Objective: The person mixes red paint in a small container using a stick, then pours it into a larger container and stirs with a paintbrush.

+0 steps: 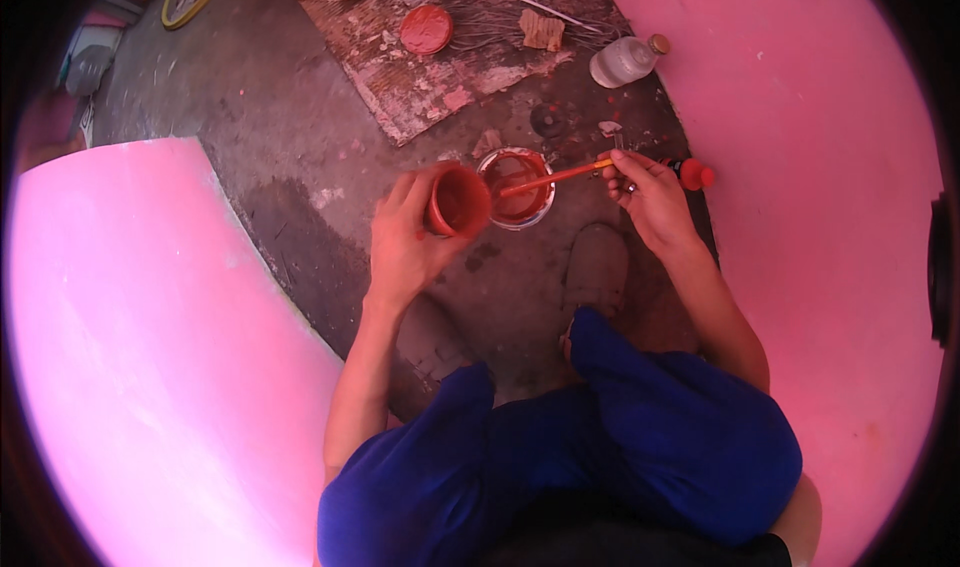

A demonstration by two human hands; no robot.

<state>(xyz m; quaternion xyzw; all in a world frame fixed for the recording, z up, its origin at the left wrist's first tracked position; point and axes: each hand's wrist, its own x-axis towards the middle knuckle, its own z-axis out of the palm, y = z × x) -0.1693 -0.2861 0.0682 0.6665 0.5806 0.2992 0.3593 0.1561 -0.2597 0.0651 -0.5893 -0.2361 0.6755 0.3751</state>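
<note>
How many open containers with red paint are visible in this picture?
2: a small red cup tilted in the left hand, and a round paint can on the floor beside it, where the right hand dips a brush.

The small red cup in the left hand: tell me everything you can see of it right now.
The small red cup is a round, paint-smeared container, probably plastic, coated orange-red inside and out. The left hand grips it around the side and holds it off the floor, tipped over so its open mouth faces right, toward the paint can beside it. Its rim sits close to the can's edge; contact cannot be told. No paint is seen pouring.
</note>
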